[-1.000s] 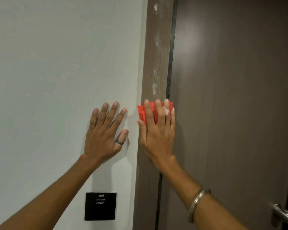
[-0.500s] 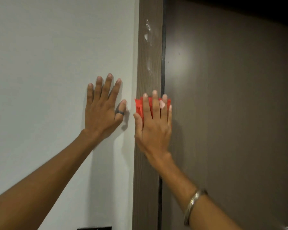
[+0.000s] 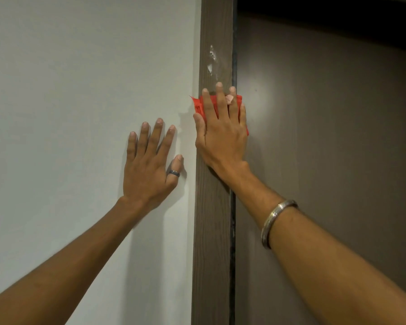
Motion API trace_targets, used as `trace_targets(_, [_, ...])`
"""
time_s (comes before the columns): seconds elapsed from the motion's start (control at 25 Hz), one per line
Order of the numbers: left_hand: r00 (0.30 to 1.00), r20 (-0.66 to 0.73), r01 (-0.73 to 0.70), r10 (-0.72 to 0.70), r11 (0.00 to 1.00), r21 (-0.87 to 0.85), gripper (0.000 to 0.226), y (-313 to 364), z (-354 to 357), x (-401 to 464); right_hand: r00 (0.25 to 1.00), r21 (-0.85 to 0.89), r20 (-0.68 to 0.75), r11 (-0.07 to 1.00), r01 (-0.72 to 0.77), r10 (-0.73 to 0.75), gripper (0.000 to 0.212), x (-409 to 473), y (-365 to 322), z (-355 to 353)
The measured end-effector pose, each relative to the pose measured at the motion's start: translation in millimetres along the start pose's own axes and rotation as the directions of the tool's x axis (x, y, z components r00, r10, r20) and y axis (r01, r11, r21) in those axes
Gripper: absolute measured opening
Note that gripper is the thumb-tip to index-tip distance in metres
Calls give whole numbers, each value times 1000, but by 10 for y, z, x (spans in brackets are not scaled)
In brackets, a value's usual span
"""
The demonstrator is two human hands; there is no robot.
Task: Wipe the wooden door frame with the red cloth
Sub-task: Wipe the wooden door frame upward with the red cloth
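A vertical brown wooden door frame (image 3: 212, 231) runs down the middle of the head view. White smudges (image 3: 212, 59) mark it just above my fingertips. My right hand (image 3: 223, 134) lies flat on the frame, pressing the folded red cloth (image 3: 198, 105) against the wood; the cloth shows between and beside my fingers. My left hand (image 3: 150, 165) is spread flat on the white wall left of the frame, holding nothing, a dark ring on its thumb.
A white wall (image 3: 80, 90) fills the left half. A closed brown door (image 3: 326, 160) sits to the right of the frame, with a dark gap above it. A metal bangle (image 3: 275, 221) circles my right wrist.
My right hand has slid the red cloth up the frame towards the white smudges. The view has tilted up, so the wall switch and door handle are out of view.
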State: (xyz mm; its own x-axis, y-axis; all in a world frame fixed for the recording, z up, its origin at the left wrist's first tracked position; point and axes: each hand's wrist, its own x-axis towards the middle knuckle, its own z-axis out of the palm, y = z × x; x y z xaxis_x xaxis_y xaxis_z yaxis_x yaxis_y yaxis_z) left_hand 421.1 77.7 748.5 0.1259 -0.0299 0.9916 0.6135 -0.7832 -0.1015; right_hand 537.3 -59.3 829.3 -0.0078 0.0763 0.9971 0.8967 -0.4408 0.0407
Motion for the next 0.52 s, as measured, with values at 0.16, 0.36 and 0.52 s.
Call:
trace_targets(0.16, [1000,26,-2,1,1000,9,73,28,-44,-6,997,-8,-29,997,-73,73,66,-618,-136,-9])
trace_targets(0.36, [996,56,-75,76,997,-25,73,13,-113,238,989,-64,52,988,142,-139,63,-564,70,-65])
trace_targets(0.52, [998,54,-14,18,997,-76,73,-51,-171,983,994,-68,41,992,105,-103,63,578,85,-107])
